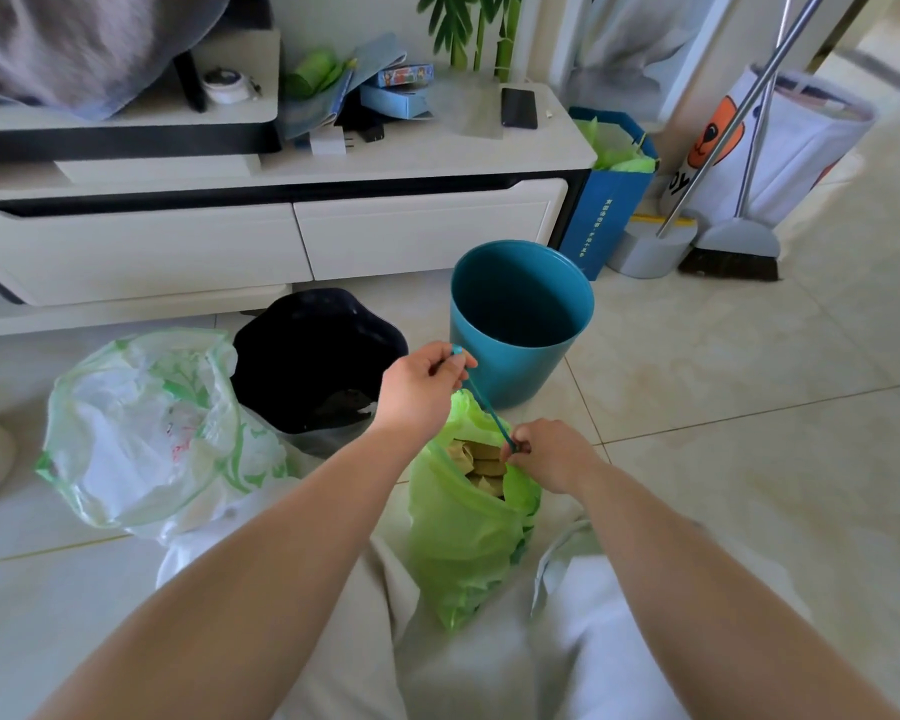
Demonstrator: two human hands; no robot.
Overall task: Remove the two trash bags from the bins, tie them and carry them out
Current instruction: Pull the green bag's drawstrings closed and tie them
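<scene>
A green trash bag (pixel 463 532) stands on the floor between my knees, its mouth open over brown paper scraps. Its teal drawstring (pixel 484 402) runs taut between my hands. My left hand (pixel 422 381) pinches the string's upper end above the bag. My right hand (pixel 552 454) pinches the lower end at the bag's rim. A second bag (pixel 141 423), white with a green rim, sits open on the floor to the left. Behind them stand a blue bin (pixel 520 324) and a black bin (pixel 318 356), neither with a liner.
A white TV cabinet (pixel 281 236) with drawers runs along the back. A blue paper bag (pixel 609 200), a dustpan (pixel 650 252), a broom (pixel 733 252) and a white laundry bag (pixel 801 148) crowd the right back corner. Tiled floor (pixel 749 407) extends to the right.
</scene>
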